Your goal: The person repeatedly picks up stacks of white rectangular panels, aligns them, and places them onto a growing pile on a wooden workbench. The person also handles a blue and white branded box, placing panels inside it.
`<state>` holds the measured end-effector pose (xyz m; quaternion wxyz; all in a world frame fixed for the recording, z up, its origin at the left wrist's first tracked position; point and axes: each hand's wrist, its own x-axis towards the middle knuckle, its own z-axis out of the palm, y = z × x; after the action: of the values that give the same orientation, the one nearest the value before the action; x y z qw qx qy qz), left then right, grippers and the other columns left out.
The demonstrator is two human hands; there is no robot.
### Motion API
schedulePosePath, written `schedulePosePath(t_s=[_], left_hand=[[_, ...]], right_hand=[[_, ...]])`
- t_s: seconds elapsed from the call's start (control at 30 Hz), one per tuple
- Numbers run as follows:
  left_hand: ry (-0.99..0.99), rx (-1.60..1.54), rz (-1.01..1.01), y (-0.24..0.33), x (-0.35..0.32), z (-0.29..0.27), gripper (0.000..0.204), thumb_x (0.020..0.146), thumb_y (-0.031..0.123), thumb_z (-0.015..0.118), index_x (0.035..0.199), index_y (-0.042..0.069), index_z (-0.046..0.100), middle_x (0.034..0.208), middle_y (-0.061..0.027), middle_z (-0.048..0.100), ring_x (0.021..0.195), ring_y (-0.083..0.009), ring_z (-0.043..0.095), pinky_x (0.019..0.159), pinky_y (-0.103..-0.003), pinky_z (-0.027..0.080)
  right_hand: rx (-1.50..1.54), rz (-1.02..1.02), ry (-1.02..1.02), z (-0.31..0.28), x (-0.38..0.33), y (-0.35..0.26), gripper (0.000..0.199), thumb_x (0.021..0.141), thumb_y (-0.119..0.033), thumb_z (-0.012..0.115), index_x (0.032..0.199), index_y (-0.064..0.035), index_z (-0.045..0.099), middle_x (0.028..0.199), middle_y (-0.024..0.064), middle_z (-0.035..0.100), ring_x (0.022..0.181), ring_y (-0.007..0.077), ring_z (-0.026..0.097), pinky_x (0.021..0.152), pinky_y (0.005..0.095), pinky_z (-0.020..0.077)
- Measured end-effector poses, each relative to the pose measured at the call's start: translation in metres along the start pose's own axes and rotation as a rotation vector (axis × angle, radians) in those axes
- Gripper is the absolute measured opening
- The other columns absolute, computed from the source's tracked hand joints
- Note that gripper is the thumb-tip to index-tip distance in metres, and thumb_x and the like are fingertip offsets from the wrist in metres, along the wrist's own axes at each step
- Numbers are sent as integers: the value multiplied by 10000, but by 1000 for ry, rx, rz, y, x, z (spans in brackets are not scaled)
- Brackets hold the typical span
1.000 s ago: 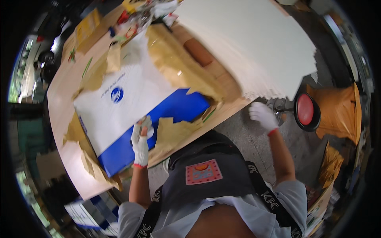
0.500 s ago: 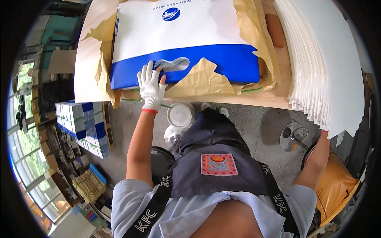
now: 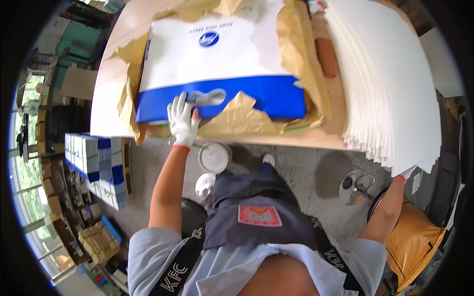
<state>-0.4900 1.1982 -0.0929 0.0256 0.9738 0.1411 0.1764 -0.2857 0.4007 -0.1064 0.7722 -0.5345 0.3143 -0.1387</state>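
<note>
My left hand (image 3: 182,121), in a white knit glove with bare thumb and index tips, lies flat on the blue near band of a stack of white-and-blue printed sheets (image 3: 168,56). Its fingers are spread beside a curved handle-shaped cut-out (image 3: 210,97), with nothing gripped. Torn brown wrapping paper (image 3: 237,116) surrounds that stack. On the right, my right hand (image 3: 408,172) is at the near corner of a fanned pile of large white sheets (image 3: 390,93). Only part of its glove and the red cuff show; its fingers are hidden behind the sheets.
Both piles lie on a pale wooden table (image 3: 321,140), with a brown block (image 3: 326,58) between them. Below stand a white bucket (image 3: 215,158) and a stool base (image 3: 356,186). Strapped blue-and-white bundles (image 3: 94,155) are at left; an orange bag (image 3: 412,241) is at lower right.
The view has shifted, so the table and piles sit lower and slightly left. My left hand stays on the blue band. At the white pile's corner, more of my right glove now shows.
</note>
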Motion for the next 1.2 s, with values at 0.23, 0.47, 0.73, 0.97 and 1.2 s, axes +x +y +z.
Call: schedulePosePath(t_s=[0.23, 0.47, 0.73, 0.97, 1.2], left_hand=[[-19, -19, -29, 1, -1, -5, 269, 926, 295, 534, 1057, 84, 638, 1462, -152, 455, 1362, -390, 368, 1156, -530, 218], [-32, 2, -18, -8, -4, 5, 385, 976, 396, 439, 1077, 85, 643, 1482, -168, 433, 1368, -410, 367, 1154, -548, 207], [-43, -10, -11, -1, -1, 1, 315, 954, 331, 485, 1060, 75, 635, 1488, -164, 425, 1381, -408, 344, 1157, -551, 192], [-43, -49, -12, 3, 3, -10, 302, 882, 223, 604, 1157, 100, 629, 1452, -132, 466, 1360, -375, 375, 1147, -546, 217], [-282, -304, 277, -4, 48, -43, 324, 744, 323, 772, 985, 125, 683, 949, -54, 672, 956, -278, 607, 934, -400, 429]], right_hand=[[50, -31, 77, -1, 7, 23, 663, 997, -537, 399, 1538, -168, 292, 1531, 88, 376, 1392, 231, 374, 1139, 447, 284], [121, -39, 150, -14, 14, 48, 670, 993, -549, 394, 1539, -175, 289, 1539, 83, 363, 1405, 226, 352, 1147, 447, 264], [151, -54, 204, -17, 5, 62, 677, 989, -563, 388, 1540, -183, 285, 1548, 78, 349, 1421, 220, 326, 1157, 448, 242], [150, -103, 339, -6, -20, 76, 684, 986, -576, 383, 1542, -190, 283, 1556, 73, 336, 1435, 216, 304, 1166, 449, 222], [-110, -16, 293, -45, -67, 134, 766, 949, -627, 386, 1553, -178, 244, 1582, 74, 297, 1466, 246, 240, 1172, 433, 188]])
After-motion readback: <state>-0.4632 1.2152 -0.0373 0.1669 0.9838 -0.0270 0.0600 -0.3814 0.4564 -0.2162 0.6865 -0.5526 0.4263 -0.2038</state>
